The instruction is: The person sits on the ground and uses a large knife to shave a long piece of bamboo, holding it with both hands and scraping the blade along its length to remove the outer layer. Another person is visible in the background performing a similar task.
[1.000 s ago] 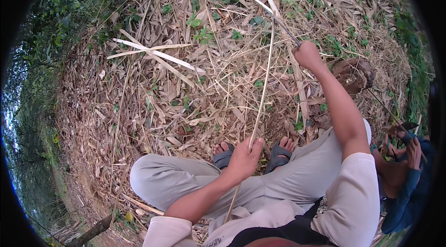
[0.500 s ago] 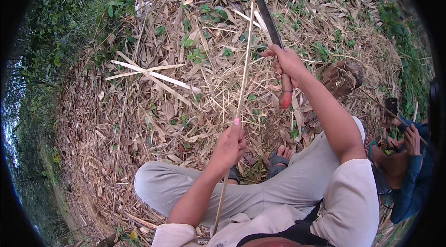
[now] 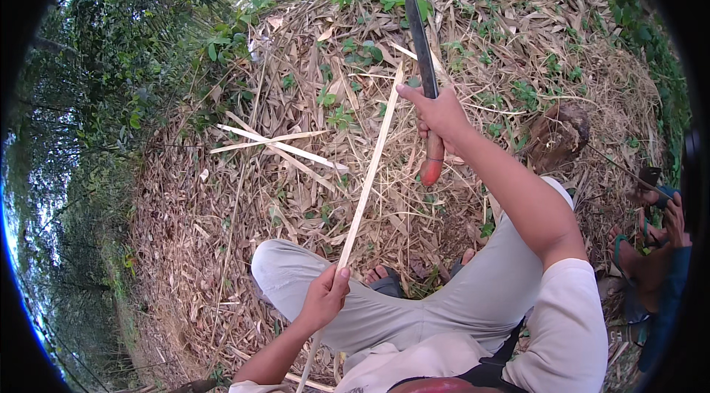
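Note:
My left hand [image 3: 325, 297] is closed round a long pale strip, likely split bamboo [image 3: 370, 171], low beside my left knee. From there the strip slants up and away, its far end close to my right thumb. A machete [image 3: 421, 45] with a dark blade and a red-ended wooden handle is in my right hand [image 3: 441, 119]. My fingers wrap the handle near the blade, while the thumb stretches out toward the strip. The blade points away from me, and whether my thumb touches the strip I cannot tell.
Several split strips [image 3: 277, 143] lie crossed on the dry leaf litter [image 3: 185, 223] at left. A cut log [image 3: 560, 134] stands right of my knee. Another person's hand [image 3: 674, 221] shows at the far right edge. Green bushes [image 3: 89, 119] line the left.
My left hand has slid back toward me and left, with the strip's far end now nearer. The machete has turned more upright and moved slightly left. The view has shifted too.

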Available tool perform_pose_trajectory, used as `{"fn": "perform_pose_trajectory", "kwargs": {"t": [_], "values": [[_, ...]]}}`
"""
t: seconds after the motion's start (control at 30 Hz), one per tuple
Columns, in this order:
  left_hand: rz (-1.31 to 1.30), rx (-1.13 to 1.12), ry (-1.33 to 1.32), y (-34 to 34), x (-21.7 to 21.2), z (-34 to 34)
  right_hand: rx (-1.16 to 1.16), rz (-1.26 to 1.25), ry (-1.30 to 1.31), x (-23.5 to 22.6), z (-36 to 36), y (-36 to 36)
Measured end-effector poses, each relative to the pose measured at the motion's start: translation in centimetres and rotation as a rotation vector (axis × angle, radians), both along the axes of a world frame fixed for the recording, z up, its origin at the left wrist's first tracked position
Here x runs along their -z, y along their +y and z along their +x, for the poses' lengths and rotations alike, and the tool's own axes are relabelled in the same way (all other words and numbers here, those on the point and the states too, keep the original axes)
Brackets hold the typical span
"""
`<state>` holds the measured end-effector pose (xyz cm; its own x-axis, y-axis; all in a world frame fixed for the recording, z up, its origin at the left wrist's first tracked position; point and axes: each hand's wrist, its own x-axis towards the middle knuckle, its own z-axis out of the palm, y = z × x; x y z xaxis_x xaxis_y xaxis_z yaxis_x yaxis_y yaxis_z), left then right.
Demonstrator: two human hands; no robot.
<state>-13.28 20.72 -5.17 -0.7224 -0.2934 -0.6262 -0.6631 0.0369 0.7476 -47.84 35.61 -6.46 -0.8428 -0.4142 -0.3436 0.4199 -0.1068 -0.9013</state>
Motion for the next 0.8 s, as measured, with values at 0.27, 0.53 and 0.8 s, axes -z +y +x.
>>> {"fn": "perform_pose_trajectory", "kwargs": {"t": [0.27,0.53,0.8], "values": [[-0.217,0.161,0.018,2.0,1.1,5.9,-0.086,-0.266,-0.22,2.2,4.6,-0.2],[-0.101,0.182,-0.141,3.0,-0.3,4.6,0.089,-0.591,-0.172,-0.7,5.5,0.7],[-0.27,0.294,0.359,0.7,-2.2,-6.9,-0.036,-0.209,0.218,-1.1,6.8,0.0]]}}
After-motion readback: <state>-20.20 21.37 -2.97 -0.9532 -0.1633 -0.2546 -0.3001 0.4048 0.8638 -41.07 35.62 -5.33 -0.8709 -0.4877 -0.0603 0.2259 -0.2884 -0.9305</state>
